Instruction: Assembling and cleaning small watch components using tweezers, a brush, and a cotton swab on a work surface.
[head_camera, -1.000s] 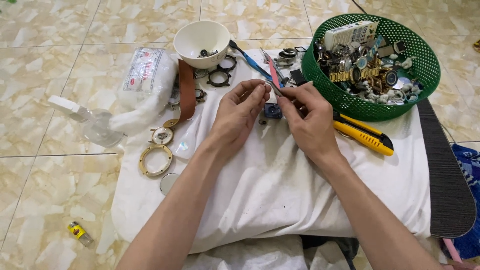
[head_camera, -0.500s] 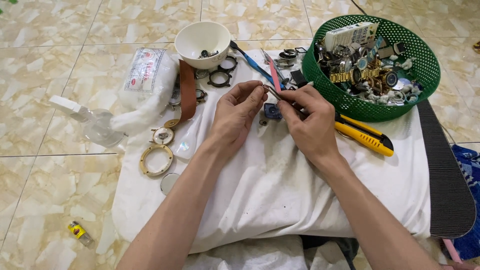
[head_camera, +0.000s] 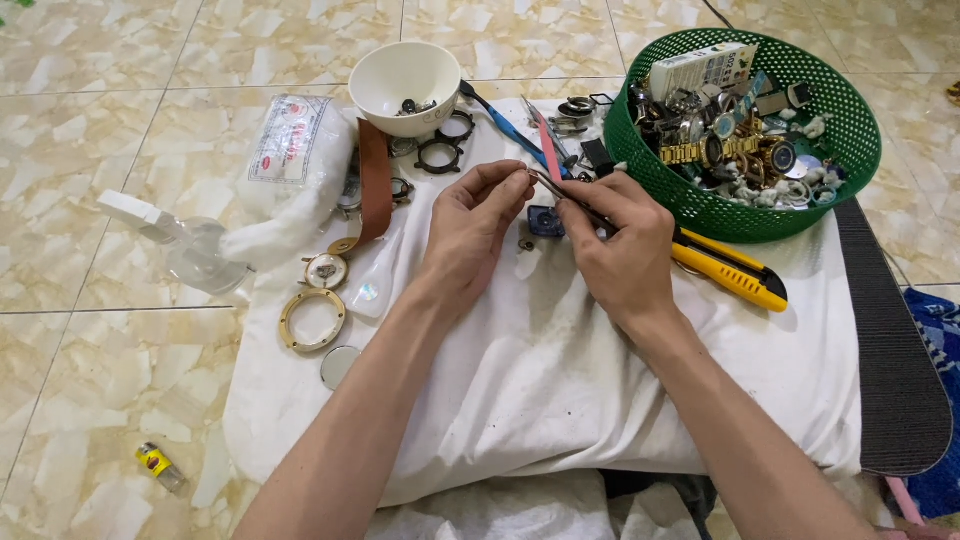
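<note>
Head view, one frame. Two bare hands are seen over a white cloth (head_camera: 560, 400) spread on a tiled floor (head_camera: 90, 340).

Left hand (head_camera: 470, 225): the fingers are pinched narrowly at the tips; whatever is held between them is too small to be made out.

Right hand (head_camera: 620, 245): the fingers are closed on one pair of slim metal tweezers (head_camera: 562, 195), whose tip is pointed at the left fingertips. The two hands are set nearly touching, above the middle of the cloth.

Items on or about the cloth, counted:
- One white bowl (head_camera: 405, 85), small dark parts inside, at the cloth's far edge.
- One green mesh basket (head_camera: 845, 130), filled with watch parts, far right.
- One yellow utility knife (head_camera: 725, 270), just beside the right hand.
- One brown strap (head_camera: 375, 190), left of the left hand.
- One gold-coloured ring (head_camera: 312, 320), with one round glass disc (head_camera: 340, 366) near it.
- One blue-handled tool (head_camera: 505, 125) and one pink-handled tool (head_camera: 548, 150), beyond the hands.
- One clear spray bottle (head_camera: 185, 245) on the floor, left.
- One small yellow lighter (head_camera: 160, 466) on the floor, near left.
</note>
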